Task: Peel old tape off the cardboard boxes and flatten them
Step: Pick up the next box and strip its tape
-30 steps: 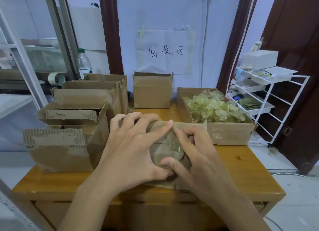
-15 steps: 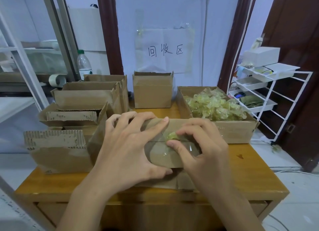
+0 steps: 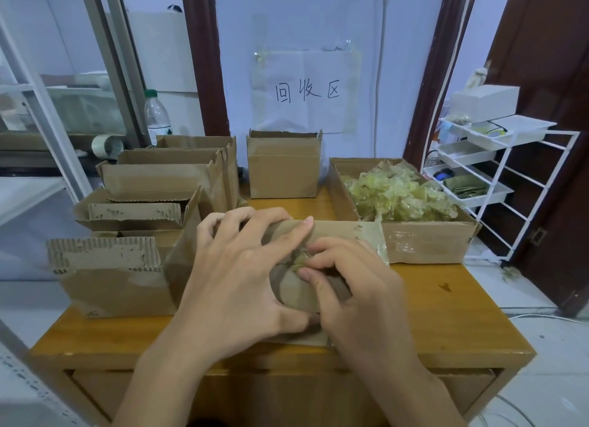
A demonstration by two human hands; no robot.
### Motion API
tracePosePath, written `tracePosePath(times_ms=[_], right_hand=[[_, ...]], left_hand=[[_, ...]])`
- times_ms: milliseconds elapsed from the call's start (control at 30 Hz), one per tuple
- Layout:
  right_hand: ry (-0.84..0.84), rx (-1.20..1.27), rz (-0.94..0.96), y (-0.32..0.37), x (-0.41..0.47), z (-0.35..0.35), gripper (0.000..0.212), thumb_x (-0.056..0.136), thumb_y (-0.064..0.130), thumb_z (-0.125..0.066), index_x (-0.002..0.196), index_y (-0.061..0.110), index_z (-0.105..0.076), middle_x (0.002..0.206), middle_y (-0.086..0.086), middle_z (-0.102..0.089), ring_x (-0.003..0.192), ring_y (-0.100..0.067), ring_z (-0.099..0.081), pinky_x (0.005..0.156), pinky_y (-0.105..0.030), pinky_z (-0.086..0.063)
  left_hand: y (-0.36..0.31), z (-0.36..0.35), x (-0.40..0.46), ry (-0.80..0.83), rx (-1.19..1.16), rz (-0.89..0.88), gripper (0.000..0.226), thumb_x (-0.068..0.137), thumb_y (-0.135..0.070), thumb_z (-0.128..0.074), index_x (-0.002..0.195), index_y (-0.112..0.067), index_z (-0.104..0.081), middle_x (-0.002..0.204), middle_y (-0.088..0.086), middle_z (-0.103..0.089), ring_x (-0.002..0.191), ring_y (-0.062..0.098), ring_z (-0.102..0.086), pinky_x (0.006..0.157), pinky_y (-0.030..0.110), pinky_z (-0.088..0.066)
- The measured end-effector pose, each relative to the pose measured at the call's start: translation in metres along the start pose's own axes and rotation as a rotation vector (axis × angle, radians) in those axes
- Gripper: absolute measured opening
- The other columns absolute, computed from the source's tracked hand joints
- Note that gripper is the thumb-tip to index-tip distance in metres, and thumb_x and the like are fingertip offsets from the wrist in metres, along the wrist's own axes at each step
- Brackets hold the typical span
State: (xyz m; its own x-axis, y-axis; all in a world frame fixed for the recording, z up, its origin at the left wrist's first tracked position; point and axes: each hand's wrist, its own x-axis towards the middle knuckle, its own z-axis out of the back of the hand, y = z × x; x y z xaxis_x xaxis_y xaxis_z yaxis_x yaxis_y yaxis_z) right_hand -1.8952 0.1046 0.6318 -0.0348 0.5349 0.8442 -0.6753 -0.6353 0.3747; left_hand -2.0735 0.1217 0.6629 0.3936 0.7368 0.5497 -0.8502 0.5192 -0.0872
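Head view: the only camera I have, looking down over a wooden table (image 3: 446, 324) at both hands.
Box in hand: a small cardboard box (image 3: 334, 232) sits at the front middle of the table, just in front of me, with both hands on it.
Left hand: my left hand (image 3: 242, 280) wraps over the box's top and near face, fingers spread and curled over the far top edge, thumb pressed against the lower front. It grips the box.
Right hand: my right hand (image 3: 357, 292) lies on the box's front, thumb and forefinger pinched together on a bunched bit of yellowish tape (image 3: 299, 262) at the seam.
Loose tape end: a clear strip (image 3: 373, 238) hangs off the box's right top corner, partly lifted.
Tape bin: an open carton (image 3: 424, 241) just right of the box holds a heap of crumpled peeled tape (image 3: 401, 193).
Other boxes: a row of open, torn boxes (image 3: 111, 273) stands to the left, running back along the table; one more upright box (image 3: 283, 168) is at the back middle.
Wall: a paper sign (image 3: 306, 91) with handwritten characters is taped up behind the table.
Sides: a plastic bottle (image 3: 156, 114) stands back left; a white wire rack (image 3: 497, 178) with trays stands to the right of the table.
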Motion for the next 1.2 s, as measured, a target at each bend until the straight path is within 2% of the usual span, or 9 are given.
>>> tracePosePath(times_ms=[133, 300, 367, 467, 667, 800, 933, 1067, 1200], right_hand=[[0.009, 0.028, 0.029, 0.004, 0.006, -0.001, 0.022, 0.082, 0.004, -0.083, 0.090, 0.015, -0.067, 0.091, 0.007, -0.066, 0.087, -0.010, -0.061, 0.079, -0.019, -0.049], [0.008, 0.005, -0.009, 0.003, 0.006, 0.001, 0.043, 0.085, 0.004, -0.081, 0.124, 0.014, -0.068, 0.089, 0.010, -0.059, 0.081, -0.003, -0.053, 0.077, -0.010, -0.044], [-0.016, -0.020, 0.007, 0.002, 0.005, 0.003, 0.045, 0.085, 0.003, -0.081, 0.129, 0.010, -0.070, 0.092, 0.009, -0.063, 0.083, -0.003, -0.056, 0.080, -0.008, -0.045], [-0.121, -0.022, -0.005, -0.002, 0.002, 0.006, 0.038, 0.084, -0.002, -0.079, 0.121, 0.006, -0.074, 0.096, 0.006, -0.067, 0.087, -0.004, -0.061, 0.083, -0.009, -0.047], [-0.246, 0.004, -0.031, -0.010, -0.002, 0.008, 0.020, 0.085, -0.004, -0.072, 0.103, 0.005, -0.075, 0.096, 0.000, -0.067, 0.087, -0.003, -0.062, 0.074, -0.012, -0.050], [-0.367, 0.029, -0.058, -0.017, 0.001, 0.014, 0.020, 0.076, -0.014, -0.069, 0.085, 0.004, -0.072, 0.088, -0.007, -0.062, 0.080, -0.005, -0.058, 0.066, -0.014, -0.044], [-0.275, -0.002, -0.034, -0.020, 0.001, 0.014, 0.011, 0.085, -0.001, -0.080, 0.095, 0.002, -0.075, 0.093, -0.007, -0.063, 0.084, -0.005, -0.056, 0.075, -0.010, -0.044], [-0.223, -0.019, 0.005, -0.021, -0.003, 0.014, 0.033, 0.088, 0.023, -0.080, 0.112, 0.000, -0.074, 0.101, -0.005, -0.066, 0.093, -0.005, -0.058, 0.085, -0.011, -0.047], [-0.148, 0.013, 0.016, -0.022, -0.007, 0.018, 0.031, 0.097, 0.007, -0.069, 0.127, 0.000, -0.069, 0.107, -0.003, -0.066, 0.097, -0.009, -0.063, 0.082, -0.017, -0.051]], left_hand=[[0.004, 0.000, -0.002, -0.014, -0.017, 0.010, 0.099, 0.061, -0.077, -0.064, 0.152, -0.041, -0.050, 0.144, -0.011, -0.051, 0.132, 0.021, -0.042, 0.112, 0.050, -0.027], [0.006, 0.001, -0.003, -0.004, -0.026, 0.025, 0.099, 0.062, -0.083, -0.060, 0.152, -0.043, -0.047, 0.145, -0.013, -0.049, 0.134, 0.020, -0.041, 0.113, 0.051, -0.027], [0.007, 0.001, -0.003, -0.009, -0.027, 0.025, 0.099, 0.064, -0.086, -0.059, 0.153, -0.044, -0.047, 0.145, -0.014, -0.048, 0.134, 0.019, -0.041, 0.113, 0.050, -0.026], [0.009, 0.000, -0.004, -0.015, -0.032, 0.025, 0.101, 0.065, -0.090, -0.059, 0.154, -0.043, -0.046, 0.146, -0.013, -0.048, 0.136, 0.021, -0.041, 0.114, 0.052, -0.026], [0.009, 0.000, -0.003, -0.019, -0.036, 0.009, 0.102, 0.065, -0.091, -0.057, 0.155, -0.044, -0.042, 0.146, -0.014, -0.047, 0.135, 0.019, -0.040, 0.113, 0.048, -0.023], [0.010, 0.001, -0.004, -0.021, -0.034, 0.014, 0.103, 0.064, -0.091, -0.058, 0.154, -0.044, -0.042, 0.146, -0.016, -0.046, 0.135, 0.018, -0.039, 0.113, 0.046, -0.022], [0.010, 0.000, -0.003, -0.030, -0.025, 0.019, 0.102, 0.064, -0.090, -0.059, 0.153, -0.043, -0.045, 0.145, -0.014, -0.048, 0.133, 0.020, -0.041, 0.111, 0.048, -0.025], [0.010, -0.001, -0.004, -0.030, -0.015, 0.018, 0.102, 0.065, -0.090, -0.059, 0.154, -0.043, -0.045, 0.145, -0.013, -0.048, 0.134, 0.020, -0.041, 0.112, 0.049, -0.025], [0.012, 0.001, -0.005, -0.036, -0.033, 0.036, 0.102, 0.063, -0.090, -0.059, 0.153, -0.044, -0.045, 0.144, -0.014, -0.048, 0.134, 0.021, -0.040, 0.113, 0.050, -0.024]])
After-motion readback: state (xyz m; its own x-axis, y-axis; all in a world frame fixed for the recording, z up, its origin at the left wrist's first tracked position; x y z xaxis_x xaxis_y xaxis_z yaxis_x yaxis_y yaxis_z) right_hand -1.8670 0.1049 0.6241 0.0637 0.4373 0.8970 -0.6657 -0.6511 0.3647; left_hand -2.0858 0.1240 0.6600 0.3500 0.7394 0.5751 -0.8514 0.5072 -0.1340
